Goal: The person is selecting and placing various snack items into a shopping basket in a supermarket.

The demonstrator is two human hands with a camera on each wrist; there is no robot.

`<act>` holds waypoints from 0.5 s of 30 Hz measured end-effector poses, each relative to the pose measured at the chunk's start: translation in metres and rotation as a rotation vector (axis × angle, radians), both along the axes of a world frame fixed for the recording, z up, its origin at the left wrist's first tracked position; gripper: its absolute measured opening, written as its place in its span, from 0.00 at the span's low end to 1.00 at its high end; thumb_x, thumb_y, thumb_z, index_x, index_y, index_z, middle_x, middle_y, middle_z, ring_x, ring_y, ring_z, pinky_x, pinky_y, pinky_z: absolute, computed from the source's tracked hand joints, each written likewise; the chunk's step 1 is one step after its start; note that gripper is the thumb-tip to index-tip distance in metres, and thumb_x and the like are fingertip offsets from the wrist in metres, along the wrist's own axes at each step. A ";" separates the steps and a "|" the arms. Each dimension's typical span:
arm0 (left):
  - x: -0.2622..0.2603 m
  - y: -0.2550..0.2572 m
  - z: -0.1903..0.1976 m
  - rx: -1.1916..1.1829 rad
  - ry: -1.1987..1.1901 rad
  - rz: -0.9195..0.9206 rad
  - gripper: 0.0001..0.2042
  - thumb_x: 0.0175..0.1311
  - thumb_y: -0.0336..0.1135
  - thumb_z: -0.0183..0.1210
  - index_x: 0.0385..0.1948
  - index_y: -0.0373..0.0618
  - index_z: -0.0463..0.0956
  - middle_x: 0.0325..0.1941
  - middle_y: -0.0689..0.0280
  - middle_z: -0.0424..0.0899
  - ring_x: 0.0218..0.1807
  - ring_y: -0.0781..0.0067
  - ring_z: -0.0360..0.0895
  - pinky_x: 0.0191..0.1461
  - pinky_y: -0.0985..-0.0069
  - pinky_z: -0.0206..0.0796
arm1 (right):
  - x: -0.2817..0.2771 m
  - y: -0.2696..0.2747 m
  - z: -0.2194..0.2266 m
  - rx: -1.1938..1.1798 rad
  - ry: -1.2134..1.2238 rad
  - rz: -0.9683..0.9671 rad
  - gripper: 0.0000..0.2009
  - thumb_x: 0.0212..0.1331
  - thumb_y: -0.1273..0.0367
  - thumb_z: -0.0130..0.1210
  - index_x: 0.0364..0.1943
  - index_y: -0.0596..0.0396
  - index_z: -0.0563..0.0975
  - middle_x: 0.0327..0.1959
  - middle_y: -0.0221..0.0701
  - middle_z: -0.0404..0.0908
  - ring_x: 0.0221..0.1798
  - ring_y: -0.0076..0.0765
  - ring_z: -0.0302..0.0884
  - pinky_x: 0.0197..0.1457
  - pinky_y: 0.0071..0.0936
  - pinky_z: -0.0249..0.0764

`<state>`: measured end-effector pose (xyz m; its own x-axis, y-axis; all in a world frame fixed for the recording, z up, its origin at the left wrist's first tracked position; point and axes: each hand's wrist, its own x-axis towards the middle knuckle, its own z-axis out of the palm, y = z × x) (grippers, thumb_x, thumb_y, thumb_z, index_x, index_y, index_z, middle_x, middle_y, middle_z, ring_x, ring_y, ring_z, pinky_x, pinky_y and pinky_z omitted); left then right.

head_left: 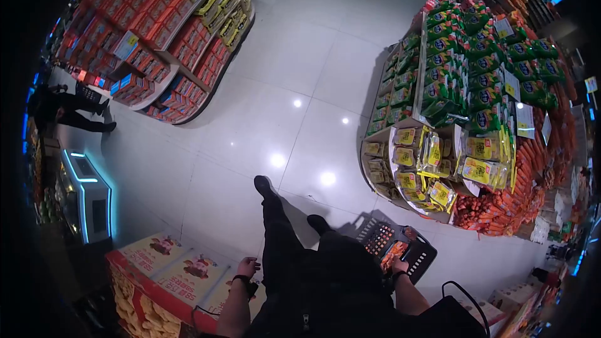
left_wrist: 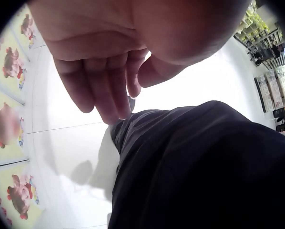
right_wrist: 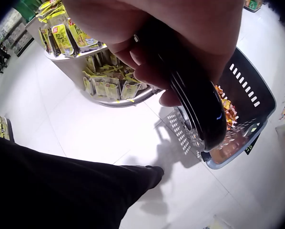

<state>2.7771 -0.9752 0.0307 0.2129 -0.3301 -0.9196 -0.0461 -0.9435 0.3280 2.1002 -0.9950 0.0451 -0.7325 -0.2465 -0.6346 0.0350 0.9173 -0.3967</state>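
My right hand (head_left: 399,266) grips the black handle (right_wrist: 192,90) of a dark plastic shopping basket (head_left: 422,260), its fingers curled round it in the right wrist view. Inside the basket lie packets in orange and red wrapping (right_wrist: 227,109). The basket hangs at my right side, with slotted walls showing. My left hand (head_left: 248,267) hangs beside my left leg, holding nothing. In the left wrist view the fingers (left_wrist: 102,90) of that hand dangle loosely bent over the dark trouser leg (left_wrist: 180,157).
Close on my left stand printed cartons (head_left: 181,269). A rounded shelf of yellow and green packets (head_left: 438,119) rises at the right, a red-boxed display (head_left: 150,31) at the upper left. Another person (head_left: 72,109) stands far left near a lit cabinet (head_left: 91,197). Pale tiled floor (head_left: 282,87) runs between.
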 end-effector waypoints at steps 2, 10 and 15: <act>0.043 -0.020 -0.029 0.046 -0.023 -0.238 0.16 0.76 0.32 0.53 0.60 0.36 0.79 0.49 0.49 0.92 0.47 0.58 0.92 0.52 0.62 0.84 | 0.052 -0.047 0.038 0.087 0.061 -0.059 0.31 0.60 0.54 0.68 0.56 0.71 0.83 0.52 0.52 0.90 0.54 0.52 0.90 0.60 0.43 0.83; 0.219 -0.265 -0.036 -0.014 -0.094 -0.359 0.19 0.72 0.33 0.56 0.61 0.35 0.80 0.45 0.52 0.93 0.43 0.62 0.91 0.50 0.64 0.84 | 0.138 -0.085 -0.081 0.178 0.217 0.013 0.14 0.53 0.61 0.70 0.25 0.58 0.83 0.23 0.33 0.84 0.25 0.36 0.84 0.34 0.36 0.82; 0.324 -0.439 -0.026 -0.275 -0.180 -0.156 0.15 0.75 0.28 0.51 0.57 0.34 0.79 0.45 0.50 0.92 0.43 0.60 0.91 0.47 0.64 0.85 | 0.288 -0.234 -0.035 0.102 -0.120 -0.117 0.20 0.58 0.60 0.69 0.47 0.62 0.87 0.40 0.36 0.91 0.39 0.36 0.89 0.47 0.36 0.83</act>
